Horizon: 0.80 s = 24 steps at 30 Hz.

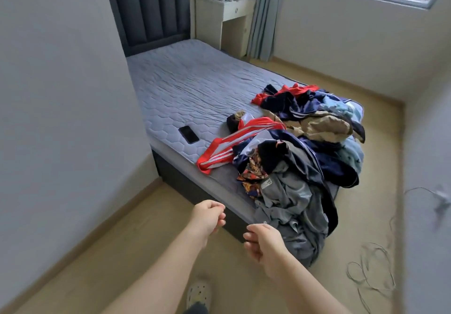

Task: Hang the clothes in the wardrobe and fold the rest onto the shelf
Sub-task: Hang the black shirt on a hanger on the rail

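Head view: left hand [207,218] and right hand [264,243] hover near the mattress [190,86] corner, fingers loosely curled, holding nothing. Clothes pile [305,147] lies heaped on that corner. A grey garment [292,206] drapes over the edge beside the right hand.

Heap of clothes [305,147] on bed [185,86] corner, phone [188,134] nearby, left hand [207,218] and right hand [263,240] empty
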Each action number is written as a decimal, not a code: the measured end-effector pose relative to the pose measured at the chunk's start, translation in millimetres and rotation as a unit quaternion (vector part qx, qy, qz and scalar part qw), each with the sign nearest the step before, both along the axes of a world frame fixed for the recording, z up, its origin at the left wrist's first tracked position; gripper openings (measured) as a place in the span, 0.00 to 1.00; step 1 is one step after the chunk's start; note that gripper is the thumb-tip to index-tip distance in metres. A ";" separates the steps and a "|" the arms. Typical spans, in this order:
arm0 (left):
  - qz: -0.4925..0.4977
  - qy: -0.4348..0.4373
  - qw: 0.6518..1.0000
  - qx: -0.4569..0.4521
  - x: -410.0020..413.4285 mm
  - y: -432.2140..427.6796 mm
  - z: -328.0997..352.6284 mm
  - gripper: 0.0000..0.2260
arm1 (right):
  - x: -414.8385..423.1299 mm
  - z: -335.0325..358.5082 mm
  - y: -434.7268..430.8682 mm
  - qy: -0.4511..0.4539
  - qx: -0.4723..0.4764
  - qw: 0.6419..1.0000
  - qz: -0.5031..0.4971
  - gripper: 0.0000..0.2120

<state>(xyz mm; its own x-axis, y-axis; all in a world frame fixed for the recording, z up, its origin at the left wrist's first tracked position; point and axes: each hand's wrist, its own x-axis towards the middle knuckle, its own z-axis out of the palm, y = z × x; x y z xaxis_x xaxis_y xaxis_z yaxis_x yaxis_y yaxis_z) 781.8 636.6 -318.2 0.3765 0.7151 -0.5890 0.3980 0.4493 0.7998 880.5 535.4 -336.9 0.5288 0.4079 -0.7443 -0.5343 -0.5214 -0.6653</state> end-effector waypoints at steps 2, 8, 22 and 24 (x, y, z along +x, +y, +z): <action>-0.021 0.005 1.000 -0.007 29.9 33.2 -5.1 0.07 | 24.2 -0.8 30.1 0.006 -0.007 1.000 -0.021 0.05; -0.079 0.040 0.996 -0.025 98.2 108.7 -13.8 0.07 | 82.9 -2.0 98.8 0.026 -0.021 0.997 -0.071 0.04; -0.076 0.145 0.983 -0.084 227.1 202.9 -64.0 0.07 | 234.0 -49.6 181.7 0.100 -0.083 0.983 -0.129 0.10; -0.067 0.154 0.981 -0.095 249.4 213.9 -70.4 0.07 | 263.8 -61.5 190.1 0.119 -0.095 0.979 -0.138 0.13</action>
<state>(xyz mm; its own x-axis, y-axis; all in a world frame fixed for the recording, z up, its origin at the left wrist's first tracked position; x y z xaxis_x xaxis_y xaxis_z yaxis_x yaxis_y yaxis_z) 1031.2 850.5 -388.5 0.2421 0.5385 -0.8071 0.6736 0.5054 0.5393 1144.3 725.4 -398.4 0.4017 0.1153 -0.9085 -0.8004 -0.4378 -0.4094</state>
